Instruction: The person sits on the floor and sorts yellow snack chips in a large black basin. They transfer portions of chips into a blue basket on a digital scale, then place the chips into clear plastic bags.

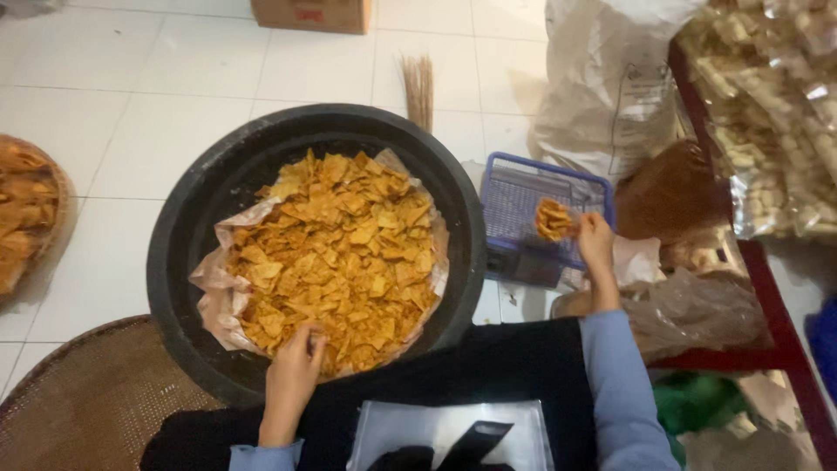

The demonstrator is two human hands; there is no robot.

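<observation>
A big black round tub (pixel 187 227) stands on the white tiled floor, lined with paper and heaped with orange-yellow chips (pixel 336 253). My left hand (pixel 292 371) rests at the near edge of the chip pile, fingers curled into the chips. My right hand (pixel 595 240) is raised to the right of the tub and holds a small clear bag of chips (pixel 554 218) over a blue basket (pixel 523 187) that sits on a dark scale. Both sleeves are light blue.
A woven tray (pixel 87 401) lies at lower left, another basket of chips (pixel 26 209) at the left edge. Plastic sacks (pixel 610 78) and bagged snacks (pixel 776 113) fill a red rack on the right. A small broom (pixel 419 87) and a cardboard box (pixel 309 15) lie beyond the tub.
</observation>
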